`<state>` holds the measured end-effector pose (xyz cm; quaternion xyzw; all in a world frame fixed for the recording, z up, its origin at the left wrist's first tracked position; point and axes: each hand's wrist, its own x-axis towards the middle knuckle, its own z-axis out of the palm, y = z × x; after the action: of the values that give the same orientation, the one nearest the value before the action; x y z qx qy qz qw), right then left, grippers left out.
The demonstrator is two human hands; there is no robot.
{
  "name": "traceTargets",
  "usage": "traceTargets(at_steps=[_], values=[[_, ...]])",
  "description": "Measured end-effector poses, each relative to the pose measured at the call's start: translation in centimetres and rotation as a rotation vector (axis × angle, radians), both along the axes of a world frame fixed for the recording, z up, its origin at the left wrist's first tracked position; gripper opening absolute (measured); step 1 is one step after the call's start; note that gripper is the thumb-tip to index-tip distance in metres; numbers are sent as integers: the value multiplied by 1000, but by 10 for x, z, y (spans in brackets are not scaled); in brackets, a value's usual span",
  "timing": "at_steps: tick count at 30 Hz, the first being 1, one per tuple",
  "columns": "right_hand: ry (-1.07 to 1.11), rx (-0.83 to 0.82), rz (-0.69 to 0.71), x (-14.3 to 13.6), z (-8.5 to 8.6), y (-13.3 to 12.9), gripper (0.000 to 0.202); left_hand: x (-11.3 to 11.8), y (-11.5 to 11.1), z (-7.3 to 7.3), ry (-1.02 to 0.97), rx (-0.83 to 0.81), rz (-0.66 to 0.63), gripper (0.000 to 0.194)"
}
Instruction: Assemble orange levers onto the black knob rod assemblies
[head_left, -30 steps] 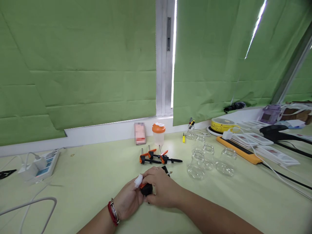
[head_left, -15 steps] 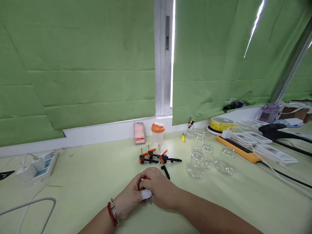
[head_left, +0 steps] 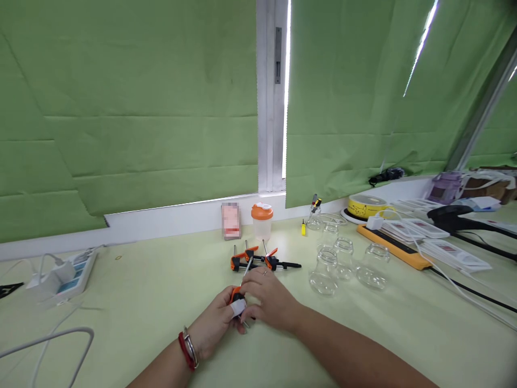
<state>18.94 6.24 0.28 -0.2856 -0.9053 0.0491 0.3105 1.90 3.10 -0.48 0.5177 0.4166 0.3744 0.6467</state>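
My left hand (head_left: 212, 326) is closed around a small orange and black bar clamp (head_left: 236, 295), whose metal rod points up and away from me. A white wrap covers the thumb. My right hand (head_left: 273, 302) curls over the clamp's right side, its fingers bent against it; part of the clamp is hidden beneath them. Just beyond my hands lie several similar clamps (head_left: 271, 262) with orange levers and black bars, resting close together on the table.
To the right stand several clear glass jars (head_left: 323, 277). An orange-lidded cup (head_left: 262, 222) and a blurred pink box (head_left: 231, 221) stand by the wall. Farther right are an orange power strip (head_left: 393, 248) and yellow tape roll (head_left: 367, 206). A white power strip (head_left: 78, 275) with cables lies left.
My right hand has shifted slightly up and right, uncovering more of the clamp in my left hand. The loose black piece beyond my hands is now out of sight, where my right hand is.
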Motion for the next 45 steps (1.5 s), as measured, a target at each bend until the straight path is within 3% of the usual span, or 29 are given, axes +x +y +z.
traceTargets(at_steps=[3,6,9,17,27,31,37,45], values=[[-19,-106,-328,8,4,10,33,-5,5,-4,30,3,92,25],[-259,-285,-673,15,10,17,31,-9,9,-8,34,16,163,25],[-414,-392,-766,20,13,18,21,-11,11,-10,33,42,218,23],[-456,-433,-760,22,6,18,20,-13,12,-10,-3,52,251,23],[-461,-350,-681,15,9,13,21,-16,16,-14,-19,59,288,25],[-462,-306,-607,12,8,9,21,-17,16,-15,-39,48,300,26],[-487,-200,-391,9,4,4,18,-17,15,-13,-84,37,301,27],[-516,-183,-300,7,2,3,16,-15,15,-10,-139,4,293,25]])
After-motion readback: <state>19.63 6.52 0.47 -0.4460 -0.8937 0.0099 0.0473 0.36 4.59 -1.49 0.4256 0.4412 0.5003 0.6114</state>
